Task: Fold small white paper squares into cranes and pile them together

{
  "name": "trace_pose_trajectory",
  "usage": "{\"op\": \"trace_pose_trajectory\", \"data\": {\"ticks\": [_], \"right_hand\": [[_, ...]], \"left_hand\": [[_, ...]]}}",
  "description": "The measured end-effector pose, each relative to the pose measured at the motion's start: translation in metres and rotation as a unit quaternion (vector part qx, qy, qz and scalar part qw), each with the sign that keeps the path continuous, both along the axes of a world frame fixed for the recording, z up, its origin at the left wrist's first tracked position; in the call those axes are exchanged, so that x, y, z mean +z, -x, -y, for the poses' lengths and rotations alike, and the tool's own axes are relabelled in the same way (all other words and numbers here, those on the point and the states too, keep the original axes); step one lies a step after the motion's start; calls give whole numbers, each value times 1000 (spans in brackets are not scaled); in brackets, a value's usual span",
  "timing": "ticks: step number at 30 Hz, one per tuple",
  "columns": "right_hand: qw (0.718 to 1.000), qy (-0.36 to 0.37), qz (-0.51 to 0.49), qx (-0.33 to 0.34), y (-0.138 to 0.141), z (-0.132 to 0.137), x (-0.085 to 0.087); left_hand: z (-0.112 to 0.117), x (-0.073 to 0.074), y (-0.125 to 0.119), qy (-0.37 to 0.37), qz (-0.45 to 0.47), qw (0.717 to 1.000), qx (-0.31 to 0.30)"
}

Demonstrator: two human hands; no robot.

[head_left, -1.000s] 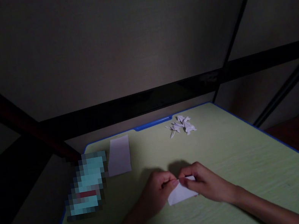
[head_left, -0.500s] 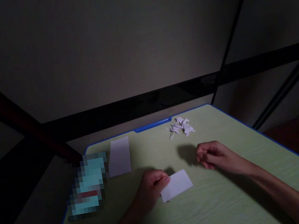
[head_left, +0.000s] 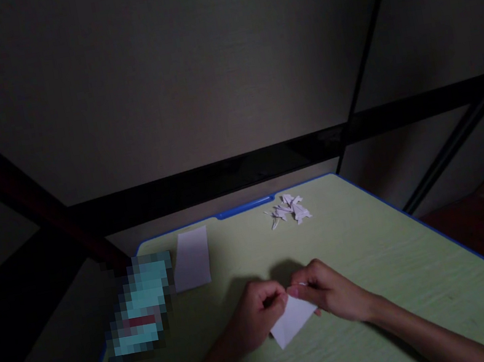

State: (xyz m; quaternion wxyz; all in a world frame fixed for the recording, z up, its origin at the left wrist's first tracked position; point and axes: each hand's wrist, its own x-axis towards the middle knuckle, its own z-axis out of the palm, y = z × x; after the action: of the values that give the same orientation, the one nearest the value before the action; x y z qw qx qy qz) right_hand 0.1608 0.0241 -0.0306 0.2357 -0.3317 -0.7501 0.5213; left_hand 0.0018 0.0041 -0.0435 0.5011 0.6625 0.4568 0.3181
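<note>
A small white sheet of paper (head_left: 292,320) is held between my two hands just over the light green table. My left hand (head_left: 261,315) pinches its upper left edge between thumb and fingers. On the far edge, close to the left fingertips, my right hand (head_left: 332,293) grips the paper with the thumb on top and the other fingers partly behind it. The sheet's lower corner points toward me, and its right part is covered by the right hand.
Several folded white paper figures (head_left: 292,209) lie together near the table's far edge. A larger white sheet (head_left: 191,258) rests at the left, beside a blurred teal object (head_left: 144,304). The table (head_left: 351,218) has a blue rim, with cabinet panels behind it.
My right hand has moved left and toward me and now holds the small paper too. The paper has turned, with a corner toward me. The view has shifted slightly.
</note>
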Motion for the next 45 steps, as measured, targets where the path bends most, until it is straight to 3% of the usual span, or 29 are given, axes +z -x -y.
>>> {"op": "trace_pose_trajectory", "data": {"ticks": [8, 11, 13, 15, 17, 20, 25, 30, 34, 40, 45], "right_hand": [[999, 9, -1, -53, -24, -18, 9], [983, 25, -44, -174, -37, -25, 13], [978, 37, -57, -197, -37, -24, 12], [984, 51, -46, -166, -28, -18, 7], [987, 58, -30, -145, -15, -9, 1], [986, 82, -34, -138, 0, 0, -8], [979, 118, -65, -151, 3, 1, -12], [974, 131, -118, -142, 3, 0, -10], [967, 106, -197, -126, 6, 5, -6], [969, 89, -186, -137, 8, 7, -7], [967, 90, -185, -147, 6, 5, -6]], "left_hand": [[-4, -6, 8, 88, 36, 995, 29], [-8, -5, 18, 79, 54, 992, 80], [-10, -3, 22, 36, 77, 985, 147], [-10, 0, 20, 4, 86, 982, 171], [-6, 3, 15, -19, 86, 983, 162], [4, 4, 6, -110, 27, 984, 135], [13, -1, 4, -256, -51, 963, 64], [10, -5, 5, -312, -100, 942, 79], [10, -3, 3, -264, -62, 957, 105], [9, -2, 0, -64, 49, 990, 117], [5, 3, 2, 70, 168, 977, 107]]}}
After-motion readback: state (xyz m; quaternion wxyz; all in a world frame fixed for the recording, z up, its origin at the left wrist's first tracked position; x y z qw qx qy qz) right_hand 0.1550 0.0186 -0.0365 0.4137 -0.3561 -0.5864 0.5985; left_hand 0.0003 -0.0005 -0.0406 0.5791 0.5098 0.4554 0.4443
